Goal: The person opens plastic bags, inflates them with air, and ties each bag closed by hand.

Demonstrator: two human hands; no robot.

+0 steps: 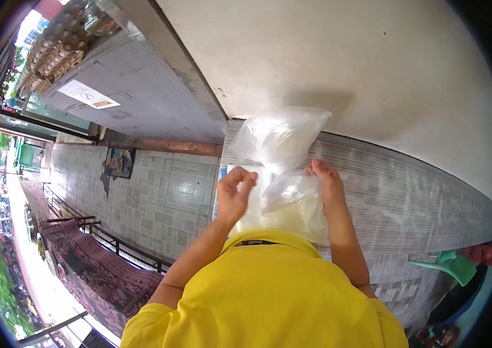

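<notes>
A clear plastic bag [295, 197] with pale yellowish contents lies right in front of my body, on the striped tabletop. My right hand [328, 182] is closed at the upper right edge of this bag, thumb and fingertips pinched on the thin plastic. To the left of the bag, my left hand [235, 194] has its fingers curled and the thumb pressed to the index finger; whatever sits in that pinch is too thin to make out. Beyond both hands, against the wall, rests a puffed-up translucent plastic bag [280, 136], its contents unclear.
The striped table [396, 180] runs right along a beige wall [362, 64]. On the left are a tiled floor [170, 185], a grey panel [141, 87], stacked egg trays [54, 55] and a railing covered with patterned cloth [95, 261]. A green plastic chair [457, 267] stands at lower right.
</notes>
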